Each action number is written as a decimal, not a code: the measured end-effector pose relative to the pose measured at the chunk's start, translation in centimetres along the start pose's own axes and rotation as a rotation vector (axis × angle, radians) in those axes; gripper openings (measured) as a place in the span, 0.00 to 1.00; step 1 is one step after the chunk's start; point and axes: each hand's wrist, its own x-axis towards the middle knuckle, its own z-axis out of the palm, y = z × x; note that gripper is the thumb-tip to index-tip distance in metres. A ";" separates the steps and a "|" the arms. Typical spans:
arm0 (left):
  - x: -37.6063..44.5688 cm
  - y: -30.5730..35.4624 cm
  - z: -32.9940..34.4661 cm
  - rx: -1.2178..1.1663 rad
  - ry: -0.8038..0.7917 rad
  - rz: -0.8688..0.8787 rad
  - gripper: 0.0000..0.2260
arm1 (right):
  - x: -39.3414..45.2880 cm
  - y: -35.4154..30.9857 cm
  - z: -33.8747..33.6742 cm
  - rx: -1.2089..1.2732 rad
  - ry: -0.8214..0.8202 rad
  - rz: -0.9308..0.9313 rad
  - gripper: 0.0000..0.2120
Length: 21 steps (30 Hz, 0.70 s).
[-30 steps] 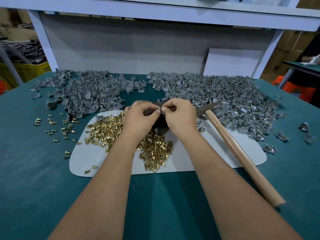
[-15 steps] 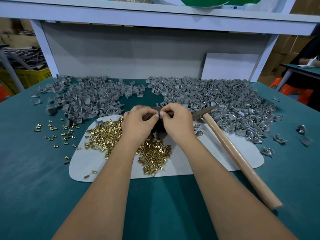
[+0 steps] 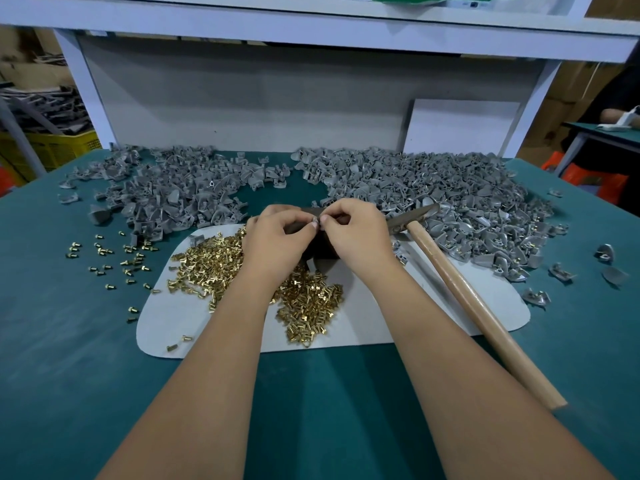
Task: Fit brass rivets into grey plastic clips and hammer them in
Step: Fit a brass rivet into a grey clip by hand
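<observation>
At frame centre, the left hand [image 3: 277,237] and right hand [image 3: 353,233] meet, fingertips pinching one small grey clip [image 3: 315,223]; light, stiff, likely best held by its edges. Brass rivets [image 3: 304,299] lie below, hammer [image 3: 460,289] right, on the counter [image 3: 69,341]

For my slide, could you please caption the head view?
Both hands pinch a clip above rivets; hammer idle.
</observation>
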 end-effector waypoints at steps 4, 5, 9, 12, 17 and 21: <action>0.0 0.1 0.0 -0.010 -0.003 0.001 0.05 | 0.1 0.1 0.0 0.018 0.000 0.014 0.06; 0.0 0.1 -0.1 -0.014 -0.006 0.004 0.05 | 0.1 0.1 0.1 0.014 -0.001 0.014 0.07; -0.2 0.1 -0.1 -0.029 -0.008 0.030 0.06 | 0.2 0.4 0.2 0.021 0.016 0.012 0.08; -0.3 0.1 -0.1 -0.011 0.013 0.068 0.09 | 0.1 0.6 0.4 0.035 0.034 0.000 0.06; -0.3 0.1 -0.1 -0.002 0.024 0.098 0.11 | 0.1 0.9 0.5 0.045 0.051 -0.021 0.06; -0.3 0.1 -0.1 0.000 0.021 0.099 0.11 | -0.2 1.0 0.5 0.032 0.056 -0.058 0.07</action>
